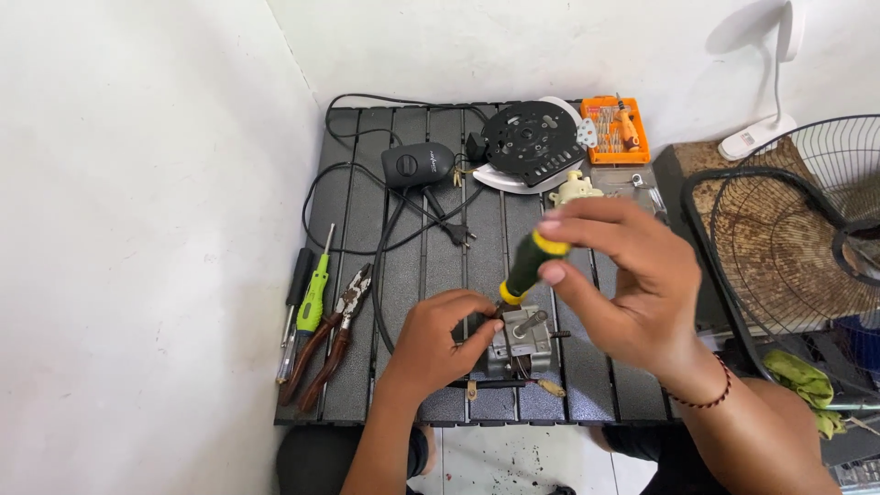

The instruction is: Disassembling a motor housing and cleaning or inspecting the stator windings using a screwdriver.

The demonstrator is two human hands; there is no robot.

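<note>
Sitting just below the middle of the frame is a small grey metal motor (522,346), resting on a dark slatted table (403,275), and both hands are on the job. The left hand (438,341) is clamped around the motor's left side, fingers curled tight against it. The right hand (623,280) pinches the top of a screwdriver with a dark green and yellow handle (530,266), thumb and fingertips closed on the yellow cap, and the tool tilts down-left so its tip meets the top of the motor; the tip itself is too small to make out. A red cord bracelet (706,396) sits on that wrist. Moving outward, at the lower left of the table lie brown-handled pliers (332,335) and, just beside them, a lime green tester screwdriver (313,293). Black cable (385,229) loops across the middle, running up to a black oval housing (417,165). At the top centre there's a round black plate (532,137) on a white disc, with an orange bit set case (616,130) to its right. A rusty wire fan guard (793,238) fills the right edge, and a white fan stand (765,133) is at upper right.
</note>
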